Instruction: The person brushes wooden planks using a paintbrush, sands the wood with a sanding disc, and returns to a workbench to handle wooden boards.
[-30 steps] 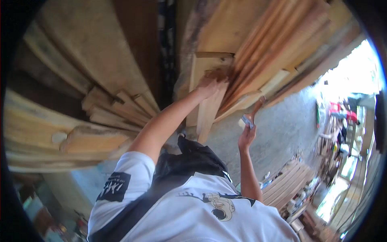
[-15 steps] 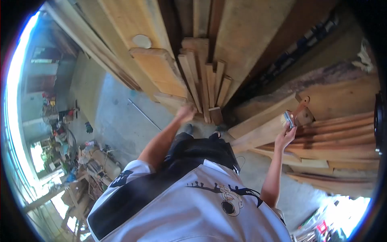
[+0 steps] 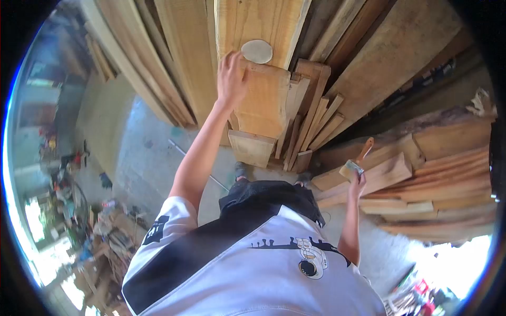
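My left hand [image 3: 232, 81] is stretched out, fingers apart and empty, at the top left edge of a short wooden board [image 3: 263, 100]. Whether the fingertips touch the wood, I cannot tell. Just right of them a round whitish disc-like piece [image 3: 256, 51] sits above the short board's top edge, against a long plank [image 3: 263, 21]. Out to the right, my right hand [image 3: 358, 184] grips a paintbrush [image 3: 363, 152] near its metal band. The brush's wooden handle points up and away, and its pale bristles face left.
A small wood block [image 3: 252, 148] stands below the short board, near my feet. Narrow offcuts [image 3: 321, 118] lean beside it, and stacked boards [image 3: 448, 179] fill the right side. A thin metal rod [image 3: 219, 183] lies on the concrete floor [image 3: 150, 152]; clutter [image 3: 113, 231] covers the left.
My left hand has risen from low near the offcuts to the short board's top edge, its fingers now spread. The view has turned left; the paintbrush is still in my right hand.
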The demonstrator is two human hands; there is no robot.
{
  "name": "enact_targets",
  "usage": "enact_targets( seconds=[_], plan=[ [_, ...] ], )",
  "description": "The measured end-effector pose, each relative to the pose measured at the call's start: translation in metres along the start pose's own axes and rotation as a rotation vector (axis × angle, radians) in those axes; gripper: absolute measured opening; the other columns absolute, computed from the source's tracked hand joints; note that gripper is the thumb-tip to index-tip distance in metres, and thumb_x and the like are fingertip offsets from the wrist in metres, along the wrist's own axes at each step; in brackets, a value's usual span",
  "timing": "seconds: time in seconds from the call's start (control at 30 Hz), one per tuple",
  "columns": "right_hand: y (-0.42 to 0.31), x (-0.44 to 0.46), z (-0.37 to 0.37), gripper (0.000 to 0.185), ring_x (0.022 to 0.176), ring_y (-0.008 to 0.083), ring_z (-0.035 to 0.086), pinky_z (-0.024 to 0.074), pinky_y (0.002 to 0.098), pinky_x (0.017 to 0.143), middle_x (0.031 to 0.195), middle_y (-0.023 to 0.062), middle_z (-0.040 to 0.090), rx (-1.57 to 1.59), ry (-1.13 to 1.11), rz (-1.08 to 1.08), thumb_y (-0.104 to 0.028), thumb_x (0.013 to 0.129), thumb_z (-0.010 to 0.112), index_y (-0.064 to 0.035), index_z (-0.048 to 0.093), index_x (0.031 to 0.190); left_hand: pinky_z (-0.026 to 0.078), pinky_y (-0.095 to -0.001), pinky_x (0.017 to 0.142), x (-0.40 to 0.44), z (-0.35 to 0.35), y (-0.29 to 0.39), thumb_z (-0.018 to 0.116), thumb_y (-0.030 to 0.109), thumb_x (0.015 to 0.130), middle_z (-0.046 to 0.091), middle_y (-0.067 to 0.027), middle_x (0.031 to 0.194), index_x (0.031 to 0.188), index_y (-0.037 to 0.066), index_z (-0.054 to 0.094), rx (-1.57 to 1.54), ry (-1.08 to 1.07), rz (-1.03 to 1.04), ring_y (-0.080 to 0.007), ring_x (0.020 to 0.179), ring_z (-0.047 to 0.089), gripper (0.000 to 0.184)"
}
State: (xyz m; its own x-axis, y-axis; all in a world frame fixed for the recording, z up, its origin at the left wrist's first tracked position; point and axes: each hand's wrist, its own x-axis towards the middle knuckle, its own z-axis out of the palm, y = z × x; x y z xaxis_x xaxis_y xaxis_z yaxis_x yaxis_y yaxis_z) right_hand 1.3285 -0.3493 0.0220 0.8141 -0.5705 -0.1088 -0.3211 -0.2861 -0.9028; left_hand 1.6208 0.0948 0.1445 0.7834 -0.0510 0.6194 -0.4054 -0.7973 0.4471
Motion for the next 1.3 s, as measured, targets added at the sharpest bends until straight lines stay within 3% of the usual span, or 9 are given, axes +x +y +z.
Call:
enact_targets(
  seconds=[0.07,0.2,0.3,0.5,0.63,0.7,0.87,1.0,1.3],
  plan=[
    [-0.006,-0.060,0.034,0.026,0.080,0.0122,0.054,0.0444,0.0298,0.075,0.090,0.0036,0.066,-0.106,0.194,0.056,-0.023,0.094,0.060,0.0001,0.066,0.103,0.040,-0.0484,0.097,0.029,0.009,-0.010,0.063,0.020,0.087,0.050,-0.0196,0.124,0.122,0.006,0.053,-0.033,-0.077,0.083,-0.0391,0.115,0.048,0.039],
    [-0.031,-0.151,0.083,0.028,0.074,0.0121,0.053,0.0454,0.0303,0.069,0.083,0.0048,0.063,0.021,0.148,0.129,-0.026,0.094,0.059,-0.0001,0.067,0.103,0.043,-0.0474,0.090,0.029,0.022,-0.040,0.061,0.025,0.088,0.049,-0.0199,0.118,0.112,0.006,0.057,0.079,-0.190,0.182,-0.0367,0.107,0.050,0.030],
    [-0.071,-0.187,0.094,0.031,0.071,0.0115,0.052,0.0446,0.0303,0.064,0.077,0.0063,0.062,-0.210,0.079,0.193,-0.028,0.093,0.060,0.0003,0.067,0.106,0.043,-0.0467,0.084,0.017,0.035,-0.062,0.059,0.028,0.089,0.049,-0.0193,0.105,0.104,0.005,0.058,0.077,-0.281,0.218,-0.0347,0.099,0.051,0.027],
    [-0.082,-0.215,0.107,0.027,0.063,0.0164,0.053,0.0439,0.0337,0.060,0.069,0.0116,0.061,-0.311,0.108,0.177,-0.025,0.092,0.060,0.0004,0.066,0.100,0.042,-0.0491,0.082,0.010,0.046,-0.073,0.057,0.032,0.091,0.050,-0.0183,0.097,0.101,0.004,0.058,0.003,-0.184,0.254,-0.0355,0.094,0.051,0.030],
    [-0.093,-0.230,0.112,0.023,0.063,0.0216,0.055,0.0452,0.0373,0.061,0.071,0.0178,0.061,-0.384,0.088,0.169,-0.022,0.090,0.061,0.0004,0.064,0.094,0.041,-0.0499,0.086,0.007,0.039,-0.065,0.055,0.034,0.092,0.051,-0.0201,0.101,0.104,0.004,0.059,0.065,-0.171,0.256,-0.0370,0.096,0.051,0.033],
    [-0.083,-0.235,0.116,0.026,0.064,0.0180,0.052,0.0437,0.0368,0.061,0.069,0.0124,0.059,-0.351,0.109,0.194,-0.023,0.088,0.060,0.0016,0.064,0.095,0.041,-0.0503,0.088,0.003,0.039,-0.064,0.054,0.036,0.092,0.051,-0.0210,0.104,0.105,0.004,0.059,0.073,-0.167,0.263,-0.0375,0.098,0.051,0.035],
    [-0.061,-0.252,0.132,0.029,0.072,0.0210,0.061,0.0486,0.0371,0.067,0.077,0.0173,0.063,-0.361,0.110,0.170,-0.026,0.089,0.059,-0.0005,0.066,0.101,0.035,-0.0516,0.102,-0.012,0.022,-0.054,0.054,0.039,0.093,0.048,-0.0284,0.121,0.123,0.002,0.057,0.104,-0.249,0.290,-0.0429,0.111,0.047,0.048],
    [-0.071,-0.250,0.138,0.027,0.058,0.0230,0.054,0.0433,0.0386,0.057,0.064,0.0173,0.055,-0.423,0.003,0.072,-0.027,0.087,0.062,-0.0001,0.065,0.088,0.033,-0.0526,0.104,-0.011,0.015,-0.047,0.053,0.040,0.094,0.047,-0.0290,0.123,0.122,0.001,0.058,0.077,-0.295,0.238,-0.0438,0.115,0.045,0.049],
    [-0.161,-0.197,0.173,0.030,0.052,0.0210,0.044,0.0362,0.0377,0.051,0.059,0.0136,0.046,-0.317,-0.019,-0.078,-0.024,0.088,0.065,0.0012,0.055,0.077,0.032,-0.0517,0.106,-0.039,-0.010,-0.040,0.058,0.036,0.091,0.047,-0.0251,0.123,0.107,0.001,0.064,0.049,-0.272,0.194,-0.0424,0.118,0.043,0.039]
  ],
)
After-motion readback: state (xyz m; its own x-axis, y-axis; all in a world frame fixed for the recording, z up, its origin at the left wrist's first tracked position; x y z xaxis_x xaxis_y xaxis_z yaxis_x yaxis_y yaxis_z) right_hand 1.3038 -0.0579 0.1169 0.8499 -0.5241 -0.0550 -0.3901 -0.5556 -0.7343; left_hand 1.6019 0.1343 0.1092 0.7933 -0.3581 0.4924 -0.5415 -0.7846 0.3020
